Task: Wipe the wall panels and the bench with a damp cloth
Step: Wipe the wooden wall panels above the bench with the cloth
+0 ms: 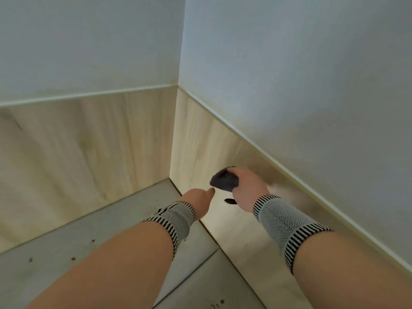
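1. Corner seam between two wall panels (84, 148) is met by grey bench (66, 248); open surface is seen leftward.
2. Dark cloth (224, 180) is gripped by right hand (247, 188), beside the right-side panel.
3. Left hand (198, 200) is extended; its grip cannot be told.

A home-like room corner: wood-look wall panels (89, 141), grey floor tiles (78, 237).

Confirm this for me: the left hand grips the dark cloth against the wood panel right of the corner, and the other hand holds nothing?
Not quite. The head view shows the right hand gripping the dark cloth by the wood panel right of the corner; whether the cloth touches it is unclear. The left hand holds nothing.
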